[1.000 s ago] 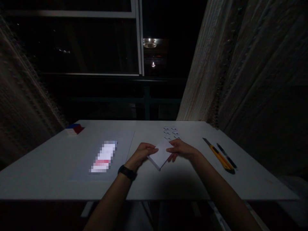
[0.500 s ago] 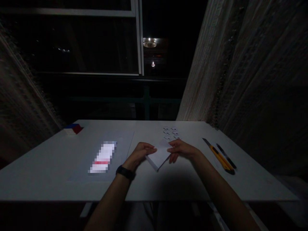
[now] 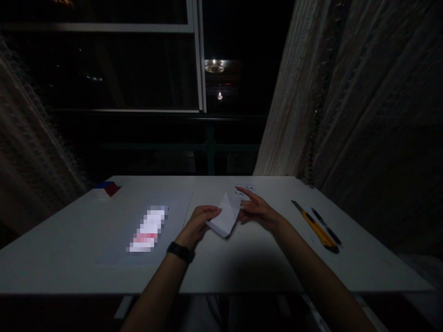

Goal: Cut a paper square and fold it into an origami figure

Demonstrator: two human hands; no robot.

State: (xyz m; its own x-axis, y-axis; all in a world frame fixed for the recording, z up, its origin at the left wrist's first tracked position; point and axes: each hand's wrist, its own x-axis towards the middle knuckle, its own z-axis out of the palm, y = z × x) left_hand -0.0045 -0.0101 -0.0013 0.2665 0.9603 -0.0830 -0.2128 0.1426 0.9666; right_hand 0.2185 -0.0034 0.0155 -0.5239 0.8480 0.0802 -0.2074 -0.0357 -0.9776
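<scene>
Left hand [image 3: 198,223] pinches the folded paper [image 3: 227,213] from its left; right hand [image 3: 261,213], fingers splayed, at its right edge, contact unclear!

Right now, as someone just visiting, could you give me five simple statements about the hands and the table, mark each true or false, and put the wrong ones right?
1. The left hand holds a folded white paper. True.
2. The right hand is gripping the yellow cutter. False: it is next to the white paper, and the cutter lies apart from it.
3. A dark pen lies beside the yellow cutter. True.
4. The block with blue, red and white faces sits on the right side of the table. False: it is at the far left.
5. A black band is worn on the left wrist. True.
</scene>
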